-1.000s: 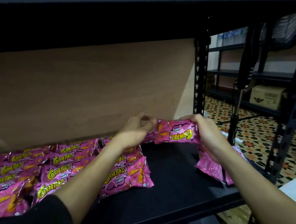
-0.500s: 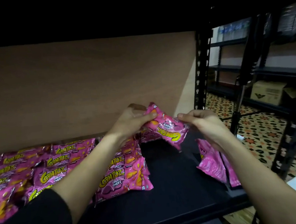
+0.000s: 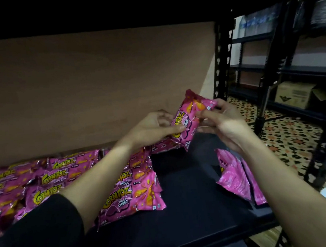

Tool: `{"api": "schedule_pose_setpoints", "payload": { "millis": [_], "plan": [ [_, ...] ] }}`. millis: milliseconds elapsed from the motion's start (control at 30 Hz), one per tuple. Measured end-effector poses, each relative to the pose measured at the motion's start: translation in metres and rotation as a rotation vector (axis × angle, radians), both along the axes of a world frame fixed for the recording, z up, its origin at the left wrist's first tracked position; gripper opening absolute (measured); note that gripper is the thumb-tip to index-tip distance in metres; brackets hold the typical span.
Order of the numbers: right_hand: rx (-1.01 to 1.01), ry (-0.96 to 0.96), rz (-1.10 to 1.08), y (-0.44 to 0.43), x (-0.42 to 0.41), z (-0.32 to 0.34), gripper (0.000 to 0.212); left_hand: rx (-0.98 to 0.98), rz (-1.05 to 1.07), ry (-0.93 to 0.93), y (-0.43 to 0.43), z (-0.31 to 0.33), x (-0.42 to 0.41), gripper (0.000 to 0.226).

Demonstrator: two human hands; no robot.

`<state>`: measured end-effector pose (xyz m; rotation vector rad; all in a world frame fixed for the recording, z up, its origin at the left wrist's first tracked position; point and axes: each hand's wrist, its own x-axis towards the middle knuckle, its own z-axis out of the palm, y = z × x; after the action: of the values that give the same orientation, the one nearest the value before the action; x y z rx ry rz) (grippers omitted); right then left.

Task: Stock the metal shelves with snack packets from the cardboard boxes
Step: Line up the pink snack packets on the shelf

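We find the pink foil snack packet (image 3: 185,120) rotated upright. Left hand (image 3: 153,129) and right hand (image 3: 225,123) pinch it; shelving seems imminent.

- snack packet (image 3: 188,121) turns from sideways to on end, tilted.
- Thumb of left hand (image 3: 151,129) now across its front; right hand (image 3: 225,123) shifts to its top corner.

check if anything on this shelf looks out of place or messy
Pink packets at the right end of the shelf stand tilted, plain side out, apart from the flat rows. The packet pinched by the left hand and right hand is slanted but not yet placed. Nothing looks torn or spilled.
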<state>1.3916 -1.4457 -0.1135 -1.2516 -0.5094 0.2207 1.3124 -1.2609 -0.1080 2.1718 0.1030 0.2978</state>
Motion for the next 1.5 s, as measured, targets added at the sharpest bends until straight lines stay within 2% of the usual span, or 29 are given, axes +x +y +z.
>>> {"api": "schedule_pose_setpoints", "payload": {
  "millis": [100, 200, 333, 533, 667, 933, 1133, 1500],
  "plan": [
    [-0.155, 0.022, 0.018, 0.002, 0.012, -0.009, 0.033, 0.085, 0.039, -0.026, 0.012, -0.005, 0.008, 0.042],
    [-0.397, -0.121, -0.023, 0.004, 0.029, -0.012, 0.031, 0.247, 0.049, 0.008, 0.023, -0.005, 0.014, 0.043],
    [-0.529, -0.267, 0.015, 0.017, 0.042, -0.010, 0.025, 0.545, 0.052, 0.041, 0.026, -0.003, 0.018, 0.042],
    [-0.653, -0.240, 0.065, 0.031, 0.057, -0.025, 0.035, 0.622, 0.052, 0.143, 0.033, -0.013, 0.022, 0.045],
    [-0.806, -0.320, 0.089, 0.036, 0.062, -0.036, 0.024, 0.680, 0.067, 0.179, 0.034, -0.020, 0.025, 0.048],
    [-0.840, -0.327, 0.094, 0.042, 0.064, -0.046, 0.028, 0.868, 0.115, 0.214, 0.038, -0.029, 0.028, 0.056],
    [-0.871, -0.346, 0.096, 0.043, 0.066, -0.047, 0.025, 0.911, 0.121, 0.164, 0.042, -0.030, 0.027, 0.065],
    [-0.921, -0.355, 0.052, 0.034, 0.067, -0.051, 0.033, 0.904, 0.113, 0.163, 0.041, -0.033, 0.029, 0.057]
  ]
}}
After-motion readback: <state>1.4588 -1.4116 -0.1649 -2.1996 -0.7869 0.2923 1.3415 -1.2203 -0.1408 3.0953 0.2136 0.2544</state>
